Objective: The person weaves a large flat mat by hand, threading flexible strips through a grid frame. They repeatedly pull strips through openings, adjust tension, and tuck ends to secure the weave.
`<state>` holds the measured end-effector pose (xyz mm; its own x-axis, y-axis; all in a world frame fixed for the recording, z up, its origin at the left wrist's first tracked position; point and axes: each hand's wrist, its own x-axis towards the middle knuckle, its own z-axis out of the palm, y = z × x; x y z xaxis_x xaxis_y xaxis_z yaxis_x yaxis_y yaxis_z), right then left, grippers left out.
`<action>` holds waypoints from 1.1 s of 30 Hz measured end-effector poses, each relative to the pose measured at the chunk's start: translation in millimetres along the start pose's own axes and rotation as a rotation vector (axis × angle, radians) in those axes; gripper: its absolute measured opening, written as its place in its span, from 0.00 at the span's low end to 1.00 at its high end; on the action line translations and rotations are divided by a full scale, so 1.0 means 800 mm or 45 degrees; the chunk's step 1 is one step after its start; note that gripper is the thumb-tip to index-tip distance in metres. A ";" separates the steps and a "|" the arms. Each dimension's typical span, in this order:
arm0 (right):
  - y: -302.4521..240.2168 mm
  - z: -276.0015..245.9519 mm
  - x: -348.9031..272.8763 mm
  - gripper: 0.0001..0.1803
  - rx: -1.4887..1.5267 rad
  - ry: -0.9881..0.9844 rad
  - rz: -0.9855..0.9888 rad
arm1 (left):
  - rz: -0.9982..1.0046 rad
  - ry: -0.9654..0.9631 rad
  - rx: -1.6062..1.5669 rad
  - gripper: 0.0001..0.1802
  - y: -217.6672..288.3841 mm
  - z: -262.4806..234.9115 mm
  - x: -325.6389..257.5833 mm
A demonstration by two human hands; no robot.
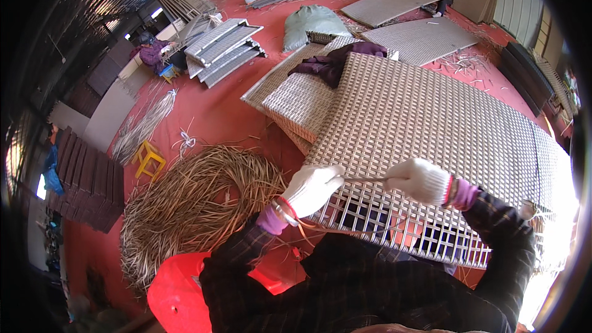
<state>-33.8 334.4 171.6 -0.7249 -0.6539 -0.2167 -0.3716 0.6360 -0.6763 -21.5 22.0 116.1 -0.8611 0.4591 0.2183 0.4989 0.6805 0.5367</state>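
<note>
A large woven wicker panel (425, 111) lies in front of me, closely woven over most of its surface, with an open lattice (394, 222) along the near edge. My left hand (312, 189), in a white knit glove, is closed in a pinch at the panel's left side. My right hand (419, 181), gloved alike, is closed to the right of it, over the panel. A thin brown weaving strip (365, 179) is stretched between both hands, just above the border of woven part and lattice. A loose length of strip (327, 230) curves below my left wrist.
A big coil of strips (197, 203) lies on the red floor at left, beside a yellow stool (148, 160). Dark purple cloth (333, 65) rests on panels behind. A red object (176, 290) is near my left arm. Other people sit working far off, near stacked frames (225, 49).
</note>
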 end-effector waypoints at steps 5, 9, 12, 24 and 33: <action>0.026 -0.040 -0.090 0.12 -0.221 0.415 0.138 | 0.116 -0.093 -0.258 0.12 -0.016 0.007 0.008; 0.107 -0.078 -0.157 0.12 -0.188 0.782 0.333 | 0.133 0.018 -0.321 0.10 -0.027 -0.008 0.000; 0.237 -0.112 -0.216 0.15 -0.304 0.947 0.450 | 0.062 0.125 -0.319 0.12 -0.041 -0.025 -0.015; 0.511 -0.142 -0.234 0.13 0.081 1.203 0.567 | -0.233 0.726 -0.053 0.13 -0.126 -0.067 -0.039; 0.030 0.028 0.035 0.06 0.053 0.110 -0.373 | 0.473 0.353 0.624 0.10 0.087 0.014 -0.002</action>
<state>-50.0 321.8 133.6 -0.6379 -0.7684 0.0511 -0.5489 0.4072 -0.7300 15.7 75.1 144.1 -0.5844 0.5936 0.5533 0.6970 0.7164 -0.0324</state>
